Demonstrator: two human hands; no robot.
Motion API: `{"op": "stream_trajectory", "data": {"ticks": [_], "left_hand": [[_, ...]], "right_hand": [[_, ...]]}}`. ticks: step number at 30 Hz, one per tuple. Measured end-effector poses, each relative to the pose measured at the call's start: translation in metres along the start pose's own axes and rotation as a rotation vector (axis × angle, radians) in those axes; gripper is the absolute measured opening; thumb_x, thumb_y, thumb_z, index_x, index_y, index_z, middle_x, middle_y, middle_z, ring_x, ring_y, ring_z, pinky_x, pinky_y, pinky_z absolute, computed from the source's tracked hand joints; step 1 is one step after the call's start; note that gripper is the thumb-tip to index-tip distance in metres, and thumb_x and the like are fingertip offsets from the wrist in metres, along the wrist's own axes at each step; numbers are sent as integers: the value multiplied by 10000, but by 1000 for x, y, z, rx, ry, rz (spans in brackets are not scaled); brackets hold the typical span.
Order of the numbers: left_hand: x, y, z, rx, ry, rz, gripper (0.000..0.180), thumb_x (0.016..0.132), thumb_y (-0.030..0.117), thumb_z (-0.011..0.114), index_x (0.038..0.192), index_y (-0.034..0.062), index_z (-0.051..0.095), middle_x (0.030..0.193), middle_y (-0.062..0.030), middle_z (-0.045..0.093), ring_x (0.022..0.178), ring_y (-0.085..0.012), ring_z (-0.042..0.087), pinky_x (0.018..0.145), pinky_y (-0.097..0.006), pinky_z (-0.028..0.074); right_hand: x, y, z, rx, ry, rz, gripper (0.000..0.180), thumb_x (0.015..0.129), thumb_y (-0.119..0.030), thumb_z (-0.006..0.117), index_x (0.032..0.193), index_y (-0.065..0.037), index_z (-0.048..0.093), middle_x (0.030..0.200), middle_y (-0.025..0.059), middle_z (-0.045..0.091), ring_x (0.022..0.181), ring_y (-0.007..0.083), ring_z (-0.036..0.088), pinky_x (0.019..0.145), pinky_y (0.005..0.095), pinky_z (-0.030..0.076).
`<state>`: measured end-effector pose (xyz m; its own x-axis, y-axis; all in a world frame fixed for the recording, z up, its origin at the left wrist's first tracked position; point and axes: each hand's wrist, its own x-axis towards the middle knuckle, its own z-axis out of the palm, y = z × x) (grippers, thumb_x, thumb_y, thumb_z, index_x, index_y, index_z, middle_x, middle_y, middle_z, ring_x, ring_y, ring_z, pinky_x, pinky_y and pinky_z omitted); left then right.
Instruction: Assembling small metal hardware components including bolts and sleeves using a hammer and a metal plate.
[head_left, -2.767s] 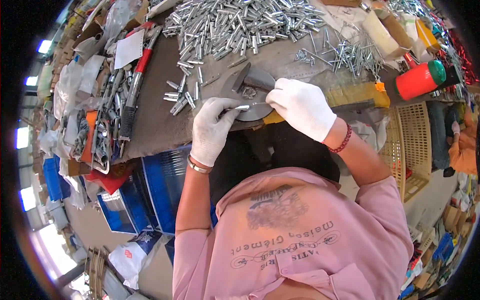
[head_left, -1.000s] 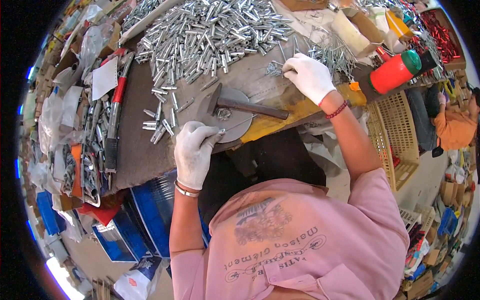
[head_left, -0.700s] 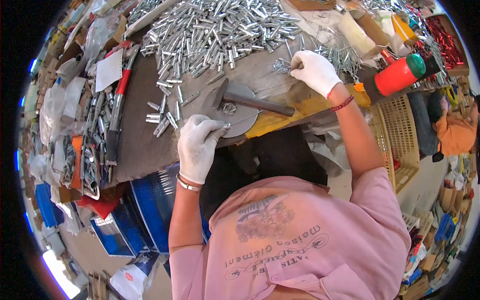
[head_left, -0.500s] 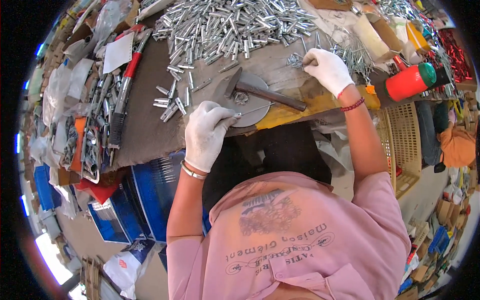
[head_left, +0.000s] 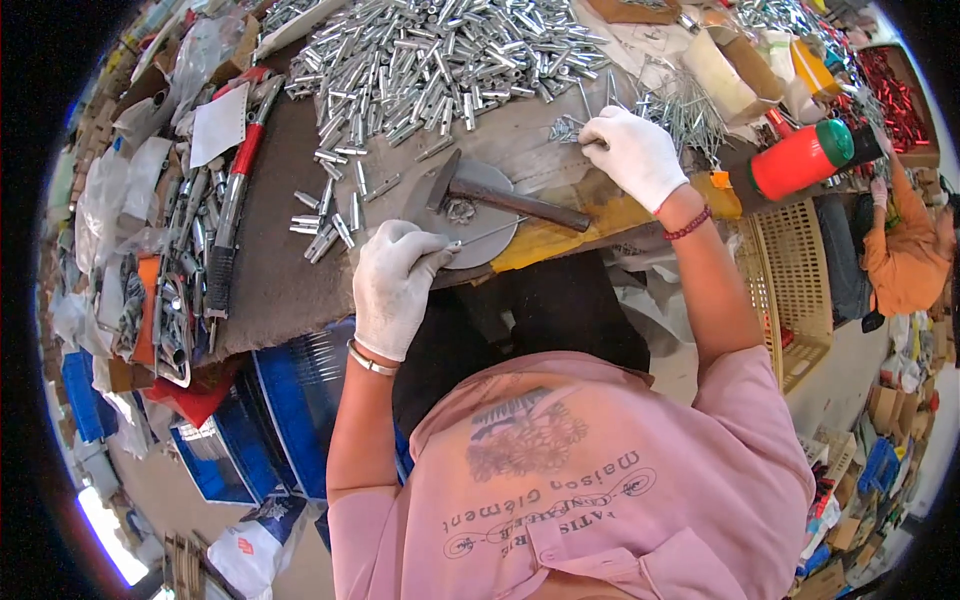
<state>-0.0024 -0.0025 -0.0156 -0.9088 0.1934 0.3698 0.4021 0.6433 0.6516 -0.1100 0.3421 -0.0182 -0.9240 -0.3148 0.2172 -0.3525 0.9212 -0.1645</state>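
In a white glove, my left hand [head_left: 398, 290] is closed in a pinch on one end of a thin metal rod [head_left: 490, 233]. That rod reaches rightward over a round grey metal plate [head_left: 480, 250] at the bench's near edge. Across the plate lies a hammer [head_left: 525, 206], its dark head to the left. My gloved right hand [head_left: 635, 160] has its fingers curled together beside a few small wire-like metal pieces [head_left: 565, 129]; whether anything is between the fingertips is hidden. Several short silver tubes [head_left: 325, 225] lie loose left of the hammer.
A big heap of silver tubes [head_left: 440, 70] covers the far bench. Thin metal rods [head_left: 690, 110] are piled at the far right, near a red bottle with a green end [head_left: 800, 160]. Tools [head_left: 235, 200] crowd the left. A person in orange [head_left: 905, 265] is at far right.
The whole view has shifted slightly, so the bench appears farther left. Both hands keep nearly the same places and poses over the bench.
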Motion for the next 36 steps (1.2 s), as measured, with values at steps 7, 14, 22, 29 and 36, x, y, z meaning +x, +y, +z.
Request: {"op": "stream_trajectory", "data": {"ticks": [7,14,22,29,36], "left_hand": [[1,0,3,1,16,-14,108,802,82,850,885,108,785,881,-89,667,880,-312,670,766,-411,528],[-1,-1,2,-3,15,21,108,799,89,834,891,110,783,891,-82,672,891,-309,675,773,-406,530],[-3,-6,5,25,42,41,132,778,81,832,888,101,762,900,-82,668,887,-323,672,773,-426,531],[-2,-5,4,34,62,85,117,785,99,828,875,94,753,895,-84,665,888,-327,672,774,-427,534],[-4,-10,8,25,32,48,118,783,95,827,880,93,761,898,-89,675,885,-331,674,776,-429,538]], "right_hand": [[3,-31,-9,131,130,-64,67,968,-151,693,993,-101,730,1007,83,709,940,317,715,823,406,581],[-18,-135,1,480,44,-374,27,943,-135,702,962,-120,714,969,73,646,925,307,686,810,403,568],[-15,-146,12,479,16,-381,26,947,-140,688,952,-121,705,969,67,643,936,299,687,798,410,566],[-13,-151,9,358,51,-464,23,902,-107,686,922,-115,679,954,73,622,923,302,677,780,419,573],[-16,-153,11,313,47,-454,55,873,-73,681,909,-112,667,953,77,612,921,307,676,776,433,578]]}}
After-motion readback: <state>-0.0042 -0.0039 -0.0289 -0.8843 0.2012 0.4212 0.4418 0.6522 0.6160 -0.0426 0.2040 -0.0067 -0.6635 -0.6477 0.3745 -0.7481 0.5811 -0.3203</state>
